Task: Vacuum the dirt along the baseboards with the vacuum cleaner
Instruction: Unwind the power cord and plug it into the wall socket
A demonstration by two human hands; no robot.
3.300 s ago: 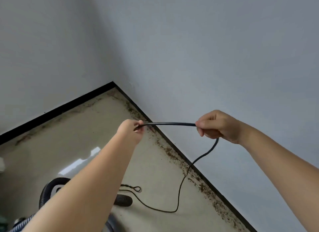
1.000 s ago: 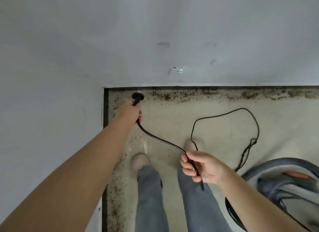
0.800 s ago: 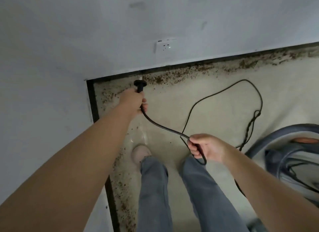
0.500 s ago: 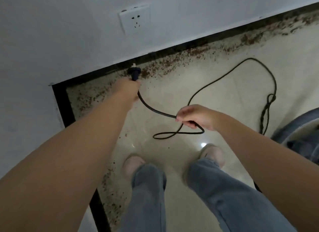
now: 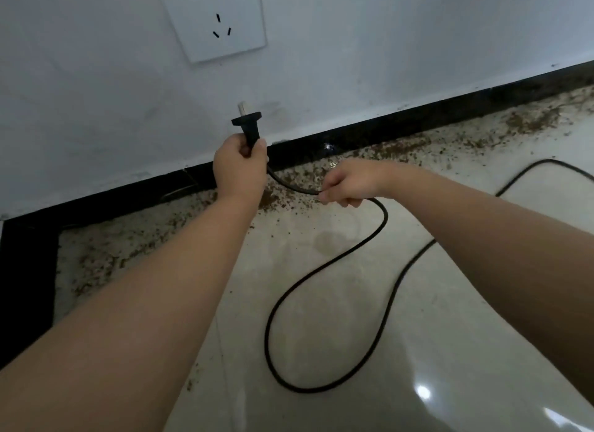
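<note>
Left hand gripping black plastic plug; right hand pinching thin black cord. Turn prongs toward white wall socket, keeping slack.

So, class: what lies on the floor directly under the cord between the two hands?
Brown dirt scattered beside the black baseboard. The left hand hides what lies beneath it.
</note>
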